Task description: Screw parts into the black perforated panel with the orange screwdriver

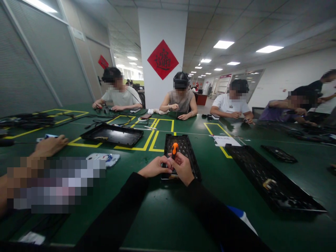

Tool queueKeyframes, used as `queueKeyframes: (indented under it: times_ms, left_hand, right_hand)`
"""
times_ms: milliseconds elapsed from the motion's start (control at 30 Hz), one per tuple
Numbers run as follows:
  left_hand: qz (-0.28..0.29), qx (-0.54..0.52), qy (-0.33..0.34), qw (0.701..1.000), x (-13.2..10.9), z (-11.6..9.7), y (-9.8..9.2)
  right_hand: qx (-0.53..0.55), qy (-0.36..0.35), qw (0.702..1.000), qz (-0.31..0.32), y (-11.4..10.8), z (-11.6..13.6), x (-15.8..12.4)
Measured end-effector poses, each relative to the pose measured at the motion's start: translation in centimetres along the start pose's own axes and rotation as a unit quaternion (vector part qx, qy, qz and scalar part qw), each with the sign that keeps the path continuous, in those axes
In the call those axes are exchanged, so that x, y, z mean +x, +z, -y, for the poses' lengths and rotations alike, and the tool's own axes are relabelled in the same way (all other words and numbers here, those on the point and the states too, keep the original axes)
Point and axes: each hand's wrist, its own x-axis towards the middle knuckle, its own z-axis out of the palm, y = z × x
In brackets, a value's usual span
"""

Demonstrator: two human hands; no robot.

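Observation:
In the middle of the head view, a screwdriver (175, 148) with an orange and black handle points up out of my hands. My right hand (182, 168) is closed around its lower part. Close against it, my left hand (155, 166) is pinched near the tool's lower end; whatever its fingers grip is hidden. Both hands are over the near half of a black plastic housing (187, 145), a shallow rectangular piece with raised edges and a ribbed inner side. The screwdriver's tip cannot be seen.
Another black panel (115, 134) lies ahead on the left, and a long black housing (265, 175) on the right. A phone case (103, 159) rests left of my hands, near a neighbour's arm (47, 148). Yellow tape (157, 134) marks the green table. Several people sit opposite.

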Motion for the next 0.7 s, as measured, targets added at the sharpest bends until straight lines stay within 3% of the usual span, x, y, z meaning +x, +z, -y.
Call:
queueKeyframes:
  times_ms: [267,500,700]
  left_hand:
    - [-0.015,-0.003,-0.013,1.000,0.12,0.05,0.32]
    - [0.018,-0.016,0.013,1.000,-0.04,-0.67,-0.45]
    - [-0.011,-0.008,-0.006,1.000,0.05,0.01,0.04]
  right_hand:
    - [-0.014,-0.003,1.000,0.002,-0.07,0.12,0.07]
    - [0.028,-0.003,1.000,0.000,0.02,0.46,-0.03]
    - [0.020,-0.003,1.000,-0.002,0.07,0.41,-0.02]
